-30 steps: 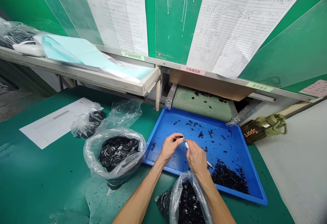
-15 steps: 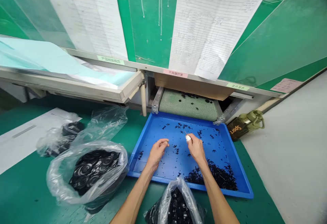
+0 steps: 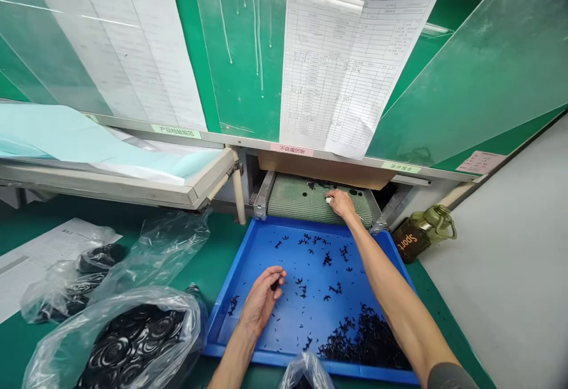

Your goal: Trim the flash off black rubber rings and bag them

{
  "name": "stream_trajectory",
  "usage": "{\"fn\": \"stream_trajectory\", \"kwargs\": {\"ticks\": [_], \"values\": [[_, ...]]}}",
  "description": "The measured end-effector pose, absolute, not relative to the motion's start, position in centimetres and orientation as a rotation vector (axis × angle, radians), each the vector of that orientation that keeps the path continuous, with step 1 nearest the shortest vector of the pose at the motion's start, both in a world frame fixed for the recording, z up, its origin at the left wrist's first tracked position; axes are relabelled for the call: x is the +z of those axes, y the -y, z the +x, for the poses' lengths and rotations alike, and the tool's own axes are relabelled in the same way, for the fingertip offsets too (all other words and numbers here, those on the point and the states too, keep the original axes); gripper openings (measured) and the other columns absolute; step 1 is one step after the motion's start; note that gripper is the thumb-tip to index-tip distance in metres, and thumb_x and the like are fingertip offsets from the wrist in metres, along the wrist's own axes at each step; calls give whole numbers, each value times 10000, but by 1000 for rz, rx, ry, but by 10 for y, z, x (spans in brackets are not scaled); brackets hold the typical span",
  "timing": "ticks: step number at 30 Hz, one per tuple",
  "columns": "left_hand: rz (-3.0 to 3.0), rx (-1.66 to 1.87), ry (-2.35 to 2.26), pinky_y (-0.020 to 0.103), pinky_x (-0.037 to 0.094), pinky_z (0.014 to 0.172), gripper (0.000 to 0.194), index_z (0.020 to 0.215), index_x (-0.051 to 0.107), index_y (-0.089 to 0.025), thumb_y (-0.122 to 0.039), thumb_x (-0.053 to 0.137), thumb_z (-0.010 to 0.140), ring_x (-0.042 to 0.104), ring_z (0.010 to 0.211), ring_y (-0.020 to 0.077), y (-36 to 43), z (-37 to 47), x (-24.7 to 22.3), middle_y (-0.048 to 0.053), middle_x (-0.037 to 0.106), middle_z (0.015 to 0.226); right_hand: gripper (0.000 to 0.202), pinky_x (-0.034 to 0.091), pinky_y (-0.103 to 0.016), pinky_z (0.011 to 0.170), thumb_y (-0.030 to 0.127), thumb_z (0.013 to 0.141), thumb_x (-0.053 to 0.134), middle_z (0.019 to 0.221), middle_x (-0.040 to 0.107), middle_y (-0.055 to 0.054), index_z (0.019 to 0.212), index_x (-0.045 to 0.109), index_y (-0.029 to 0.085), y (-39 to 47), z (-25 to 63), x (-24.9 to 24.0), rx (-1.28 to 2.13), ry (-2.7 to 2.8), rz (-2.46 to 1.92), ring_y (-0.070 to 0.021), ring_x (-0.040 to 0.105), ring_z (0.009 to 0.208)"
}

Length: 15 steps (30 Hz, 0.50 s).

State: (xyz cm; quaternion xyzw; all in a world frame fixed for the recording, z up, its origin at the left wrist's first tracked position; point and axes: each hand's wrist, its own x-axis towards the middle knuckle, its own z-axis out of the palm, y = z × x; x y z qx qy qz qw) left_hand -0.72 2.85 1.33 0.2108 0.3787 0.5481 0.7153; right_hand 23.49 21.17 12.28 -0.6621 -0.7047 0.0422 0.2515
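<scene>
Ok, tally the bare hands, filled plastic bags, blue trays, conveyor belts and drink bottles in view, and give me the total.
Bare hands: 2
Clear plastic bags holding black parts: 3
Blue tray: 1
Green ribbed conveyor belt: 1
Sport bottle: 1
Total: 8

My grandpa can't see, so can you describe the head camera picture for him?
A person's right hand, holding a white thing, is over a green belt, while the left hand holds a dark piece above a blue tray littered with black bits. A bag of black discs is at left, a bottle at right.
</scene>
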Motion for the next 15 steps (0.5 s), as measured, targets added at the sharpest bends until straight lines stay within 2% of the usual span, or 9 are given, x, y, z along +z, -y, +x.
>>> {"fn": "stream_trajectory", "kwargs": {"ticks": [7, 10, 15], "values": [[591, 1274, -871, 185, 310, 467, 358, 966, 673, -136, -316, 742, 663, 464, 668, 97, -25, -5, 12, 89, 616, 905, 251, 329, -214, 567, 184, 779, 410, 664, 618, 3, 782, 661, 201, -148, 198, 85, 304, 2066, -1628, -138, 529, 616], [604, 1277, -897, 180, 290, 455, 367, 949, 672, -132, -351, 741, 662, 442, 658, 94, -25, -6, 8, 78, 605, 862, 260, 341, -217, 602, 161, 772, 393, 742, 630, -16, 803, 650, 188, -126, 193, 69, 273, 2037, -1654, -142, 542, 670], [617, 1256, -909, 188, 299, 457, 368, 935, 669, -142, -392, 725, 670, 445, 654, 98, -26, -7, 8, 62, 590, 841, 355, 330, -244, 618, 129, 784, 383, 897, 606, -84, 1069, 594, 150, -151, 213, 83, 79, 1873, -1787, -184, 534, 770]]}}
